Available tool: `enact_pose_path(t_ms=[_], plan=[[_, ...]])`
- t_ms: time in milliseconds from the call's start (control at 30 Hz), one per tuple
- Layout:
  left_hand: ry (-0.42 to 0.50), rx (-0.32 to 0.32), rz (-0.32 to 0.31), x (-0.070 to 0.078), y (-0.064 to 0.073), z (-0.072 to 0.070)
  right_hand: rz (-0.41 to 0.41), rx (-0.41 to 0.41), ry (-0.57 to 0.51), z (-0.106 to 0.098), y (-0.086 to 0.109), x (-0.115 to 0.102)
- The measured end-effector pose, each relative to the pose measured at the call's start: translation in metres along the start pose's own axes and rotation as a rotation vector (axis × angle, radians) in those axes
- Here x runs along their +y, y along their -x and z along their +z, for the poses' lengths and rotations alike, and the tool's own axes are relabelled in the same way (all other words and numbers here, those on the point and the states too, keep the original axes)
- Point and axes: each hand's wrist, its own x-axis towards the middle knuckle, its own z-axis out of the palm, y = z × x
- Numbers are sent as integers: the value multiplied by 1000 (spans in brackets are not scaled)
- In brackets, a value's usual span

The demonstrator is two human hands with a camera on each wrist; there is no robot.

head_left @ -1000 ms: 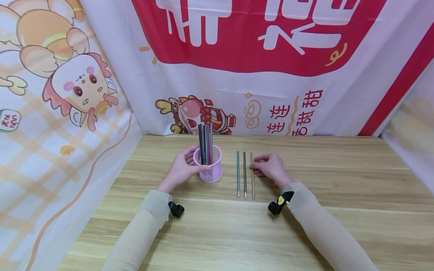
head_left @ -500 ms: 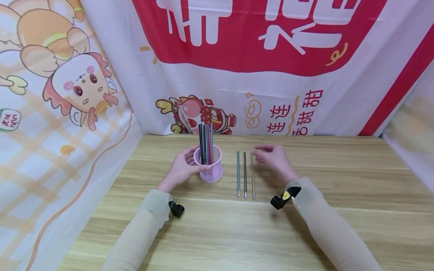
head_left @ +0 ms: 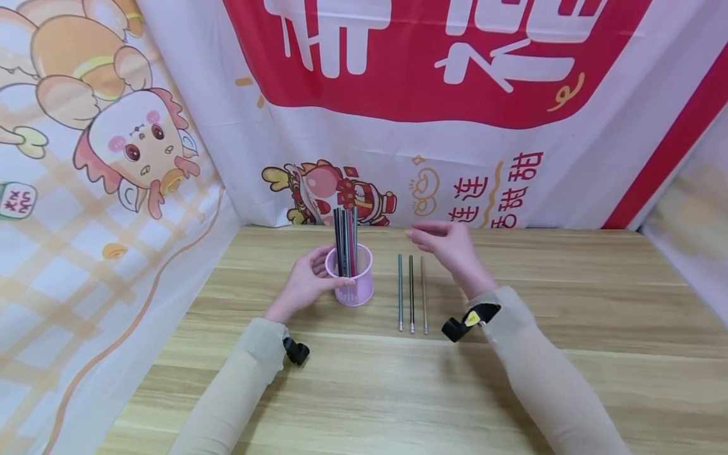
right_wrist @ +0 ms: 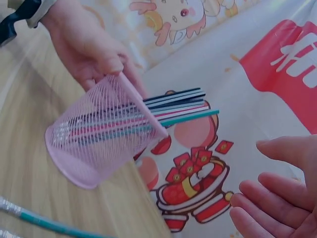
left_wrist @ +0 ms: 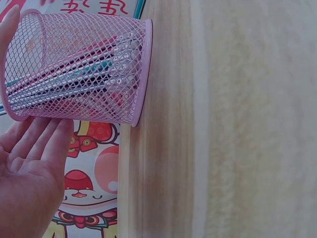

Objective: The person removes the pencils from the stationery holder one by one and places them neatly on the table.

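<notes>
My left hand (head_left: 298, 287) holds a pink mesh pencil cup (head_left: 364, 291), thumb across its near rim and fingers around the far left side. Several pencils (head_left: 344, 237), dark, silvery, red and teal, stand in the cup; their eraser ends show low in the mesh in the left wrist view. To the cup's right, three pencils lie side by side: a teal pencil (head_left: 400, 294), a black pencil (head_left: 412, 294) and a gold pencil (head_left: 424, 294), erasers toward me. Beyond their far ends my right hand (head_left: 455, 249) hovers with nothing in it, fingers extended and apart in the right wrist view.
The wooden table (head_left: 370, 392) reaches back to a printed cloth backdrop (head_left: 318, 139) in red and white. Another patterned cloth (head_left: 102, 253) hangs along the left side. Black wrist cameras sit on both beige sleeves.
My right hand has left the gold pencil, moving up and away past the pencils' far ends, then a little left. The left hand and the cup have stayed in place.
</notes>
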Motion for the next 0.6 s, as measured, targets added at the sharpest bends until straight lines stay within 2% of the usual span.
enact_pose_path(t_ms=[300,600], plan=[[0,-2,12,0,0,0,-18,-25,-54,28,-12,-17],[1,4,-5,1,1,0,-20,-89,-16,56,-28,-10]])
